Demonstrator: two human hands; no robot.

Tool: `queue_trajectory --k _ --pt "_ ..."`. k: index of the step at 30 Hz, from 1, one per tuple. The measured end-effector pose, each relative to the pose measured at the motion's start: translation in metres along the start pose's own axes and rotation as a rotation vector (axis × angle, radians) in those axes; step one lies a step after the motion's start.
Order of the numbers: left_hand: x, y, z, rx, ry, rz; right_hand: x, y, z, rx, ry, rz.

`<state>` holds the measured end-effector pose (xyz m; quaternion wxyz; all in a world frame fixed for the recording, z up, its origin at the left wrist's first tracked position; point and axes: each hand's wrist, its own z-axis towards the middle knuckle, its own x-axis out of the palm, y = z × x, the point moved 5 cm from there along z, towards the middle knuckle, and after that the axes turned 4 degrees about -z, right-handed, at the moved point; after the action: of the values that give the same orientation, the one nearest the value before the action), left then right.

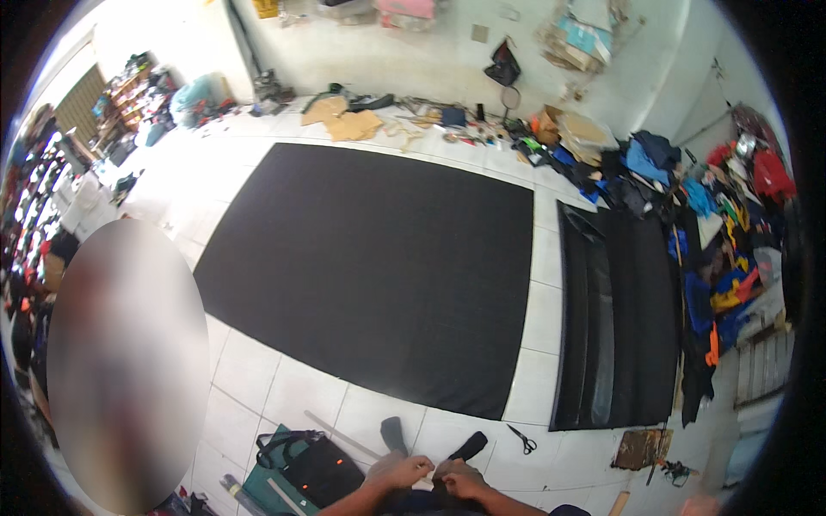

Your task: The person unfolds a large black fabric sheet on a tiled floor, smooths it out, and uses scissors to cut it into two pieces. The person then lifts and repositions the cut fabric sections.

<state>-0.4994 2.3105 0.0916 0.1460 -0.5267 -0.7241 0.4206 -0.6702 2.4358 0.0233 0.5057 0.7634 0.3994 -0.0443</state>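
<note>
At the bottom of the head view, my left hand [403, 470] and my right hand [463, 482] are close together with a small gap between them. Both have fingers curled in, as in a pinch; whatever they may hold is too small to make out. Just beyond them two foot-like dark shapes, one grey [393, 433] and one black [469, 445], rest over the tiles. A large sheet of black fabric [379, 275] lies spread flat on the floor ahead. Black scissors [522, 439] lie to the right of my hands, near the fabric's closest corner.
Folded black material [637, 318] lies on the right, beside a heap of coloured cloth [723, 267]. A black bag [323, 469] rests on something green at my left, near a long flat strip [344, 436]. Brown cardboard pieces [354, 125] lie by the far wall. A blurred patch covers the left.
</note>
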Motion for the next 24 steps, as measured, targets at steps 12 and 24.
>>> queue_trajectory --k 12,24 --pt "-0.174 0.318 -0.231 -0.591 -0.480 0.520 -0.087 -0.052 -0.090 0.699 -0.463 0.166" --pt "-0.203 -0.031 -0.162 0.082 -0.598 -0.830 -0.059 -0.128 -0.055 0.929 -0.111 0.374"
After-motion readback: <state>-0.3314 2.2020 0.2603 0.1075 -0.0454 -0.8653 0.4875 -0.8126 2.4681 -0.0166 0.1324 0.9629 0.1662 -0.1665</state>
